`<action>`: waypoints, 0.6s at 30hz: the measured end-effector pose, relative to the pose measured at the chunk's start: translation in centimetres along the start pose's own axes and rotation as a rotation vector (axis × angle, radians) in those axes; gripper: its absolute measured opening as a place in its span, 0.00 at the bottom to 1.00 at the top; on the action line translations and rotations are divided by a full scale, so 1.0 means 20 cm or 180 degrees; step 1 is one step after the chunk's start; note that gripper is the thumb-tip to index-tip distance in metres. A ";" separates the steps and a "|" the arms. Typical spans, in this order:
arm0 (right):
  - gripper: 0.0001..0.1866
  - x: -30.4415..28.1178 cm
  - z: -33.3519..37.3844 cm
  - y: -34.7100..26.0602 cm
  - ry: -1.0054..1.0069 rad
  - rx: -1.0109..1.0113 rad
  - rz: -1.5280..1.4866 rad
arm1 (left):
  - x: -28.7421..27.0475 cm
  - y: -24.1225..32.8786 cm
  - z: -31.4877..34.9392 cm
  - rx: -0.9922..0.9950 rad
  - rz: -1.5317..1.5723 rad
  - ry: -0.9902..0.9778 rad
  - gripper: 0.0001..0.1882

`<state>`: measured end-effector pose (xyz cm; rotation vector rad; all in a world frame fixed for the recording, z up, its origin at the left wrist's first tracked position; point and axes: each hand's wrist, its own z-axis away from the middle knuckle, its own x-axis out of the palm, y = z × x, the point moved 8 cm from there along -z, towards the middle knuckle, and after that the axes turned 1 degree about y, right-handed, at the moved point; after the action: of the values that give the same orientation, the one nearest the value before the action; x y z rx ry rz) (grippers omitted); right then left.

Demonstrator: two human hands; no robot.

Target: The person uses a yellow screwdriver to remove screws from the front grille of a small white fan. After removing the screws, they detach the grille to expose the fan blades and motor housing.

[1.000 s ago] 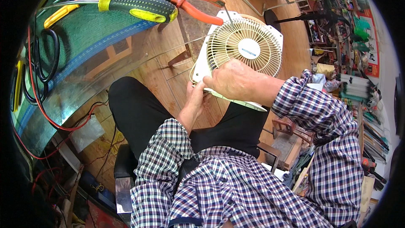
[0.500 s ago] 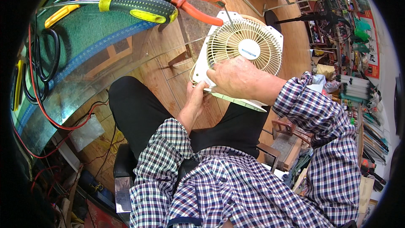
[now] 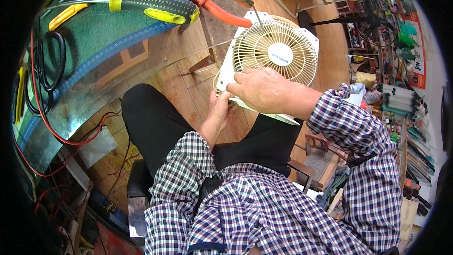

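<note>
A white square box fan (image 3: 309, 42) with a round cream wire grille and a pale hub is tilted above my lap. My left hand (image 3: 218, 115) grips its near left corner, the thumb on top and the other fingers underneath. Over the lower part of the grille lies my right hand (image 3: 264, 89). Its fingers are curled and closed at the same corner, the fingertips close to my left thumb. Whatever they may pinch is hidden behind the hand. A thin cord loops at the fan's left edge.
At the upper left, a glass-edged table with a green cloth (image 3: 99, 42) bears red-handled pliers (image 3: 222, 12), a yellow-and-black screwdriver (image 3: 155, 8), a yellow cutter (image 3: 68, 16) and black-handled scissors (image 3: 59, 61). A red wire (image 3: 52, 134) hangs off its edge. Crowded shelves and a black fan (image 3: 368, 21) stand right.
My right hand's fingertips have shifted slightly left and down toward my left thumb. The fan has moved a little to the right; my left hand keeps its hold.
</note>
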<state>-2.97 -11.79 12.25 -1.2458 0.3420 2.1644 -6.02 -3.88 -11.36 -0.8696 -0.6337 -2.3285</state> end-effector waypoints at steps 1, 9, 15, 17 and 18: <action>0.13 0.02 0.00 0.01 -0.0157 0.0119 0.0012 | 0.00 0.00 0.00 0.0005 -0.0011 -0.0005 0.20; 0.10 0.02 0.00 0.01 -0.0353 0.0041 -0.0092 | 0.01 0.01 0.00 0.0111 -0.0005 -0.0069 0.21; 0.10 0.07 -0.02 0.05 -0.1240 0.0716 -0.0002 | 0.00 0.02 0.00 0.0079 0.0085 -0.0023 0.30; 0.11 0.07 0.00 0.04 -0.0559 0.0304 -0.0029 | 0.02 0.03 0.01 0.0061 0.0082 -0.0022 0.32; 0.12 0.03 0.00 0.01 -0.0224 0.0087 -0.0046 | 0.02 0.02 0.01 0.0063 0.0089 -0.0039 0.32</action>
<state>-3.35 -11.62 11.72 -1.1506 0.3313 2.1780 -5.93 -4.13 -10.87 -0.8788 -0.6445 -2.2898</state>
